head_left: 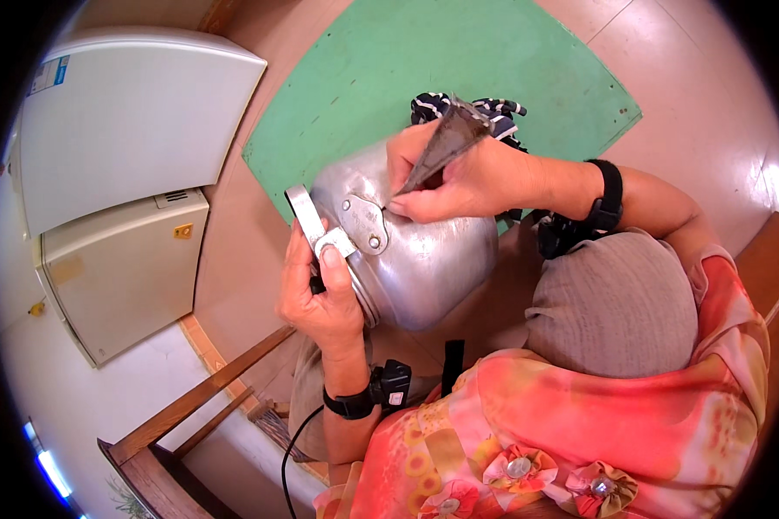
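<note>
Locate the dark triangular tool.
At the head view's upper centre, the dark triangular tool is in the right hand, near the riveted plate on the metal pot.

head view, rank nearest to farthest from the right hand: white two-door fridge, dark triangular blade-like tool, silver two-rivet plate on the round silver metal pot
1. Dark triangular blade-like tool: held in the right hand.
2. Silver two-rivet plate: on the round silver metal pot, just left of the hand.
3. White two-door fridge: at the far left.

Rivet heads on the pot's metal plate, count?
2: one rivet head near the upper end of the metal plate, another near its lower end. None seems hidden.
</note>
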A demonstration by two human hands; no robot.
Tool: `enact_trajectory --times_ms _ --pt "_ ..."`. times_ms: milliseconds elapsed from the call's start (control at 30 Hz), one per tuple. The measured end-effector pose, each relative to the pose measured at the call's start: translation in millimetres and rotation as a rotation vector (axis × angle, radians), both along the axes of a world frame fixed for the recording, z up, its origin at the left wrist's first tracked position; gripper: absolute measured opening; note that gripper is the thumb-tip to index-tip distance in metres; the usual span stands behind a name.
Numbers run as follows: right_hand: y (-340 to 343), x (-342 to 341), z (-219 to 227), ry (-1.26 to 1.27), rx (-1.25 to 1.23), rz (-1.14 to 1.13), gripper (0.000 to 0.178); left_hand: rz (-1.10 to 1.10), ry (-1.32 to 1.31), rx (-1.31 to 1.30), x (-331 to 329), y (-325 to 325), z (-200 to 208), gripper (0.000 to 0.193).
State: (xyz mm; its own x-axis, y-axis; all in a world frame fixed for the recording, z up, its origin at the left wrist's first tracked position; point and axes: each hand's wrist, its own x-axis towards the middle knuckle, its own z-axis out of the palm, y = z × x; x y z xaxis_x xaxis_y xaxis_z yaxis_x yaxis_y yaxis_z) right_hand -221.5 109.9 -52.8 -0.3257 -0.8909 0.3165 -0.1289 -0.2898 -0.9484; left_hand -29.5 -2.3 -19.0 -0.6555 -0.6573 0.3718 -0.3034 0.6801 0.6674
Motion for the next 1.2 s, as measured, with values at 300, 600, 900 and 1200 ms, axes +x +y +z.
enact_trajectory --times_ms 300,600,900,1200 --pt "0.0 0.7 3.9 0.007 0.008 0.008 0.017 0.004 0.012 0.020 -0.1 -0.4 -0.3 0.040" --pt "1.1 -0.5 10.3 0.022 0.066 0.009 0.017 0.011 -0.003 -0.004 -1.0 0.6 0.2 0.040" --pt "3.6 -3.8 10.8 -0.041 0.062 0.063 0.015 0.004 0.010 0.015 -2.3 2.1 1.5 0.035" --pt "1.5 -5.9 8.7 -0.032 0.049 0.060 0.015 -0.024 -0.005 -0.034 -3.5 1.7 3.3 0.036"
